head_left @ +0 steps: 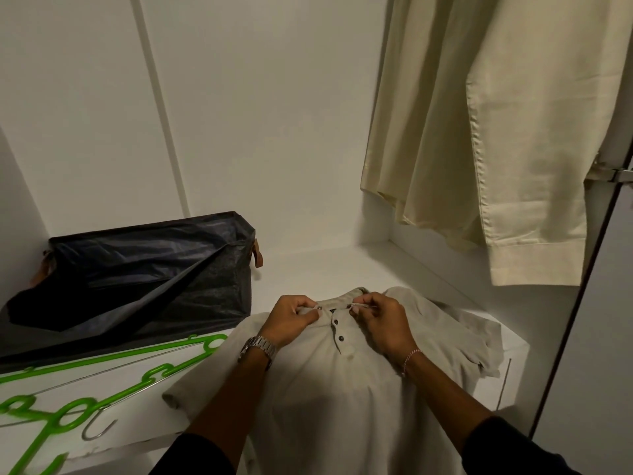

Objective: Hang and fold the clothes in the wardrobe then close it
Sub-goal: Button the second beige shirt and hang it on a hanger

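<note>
I've got my left hand (291, 315) and right hand (378, 317) pinching the beige buttoned polo shirt (329, 389) collar at twelve o'clock, closing the top button so it folds flat.

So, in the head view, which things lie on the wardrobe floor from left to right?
Green hangers → dark storage bag → left hand → polo shirt placket → right hand → hanging cream shirt, above the floor.

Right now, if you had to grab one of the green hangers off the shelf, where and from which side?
Take the nearest green hanger by its metal hook, coming from the front with the left hand. The hook lies free on the white shelf, while the hangers' green bars overlap each other and the upper one runs under the beige polo shirt.
</note>
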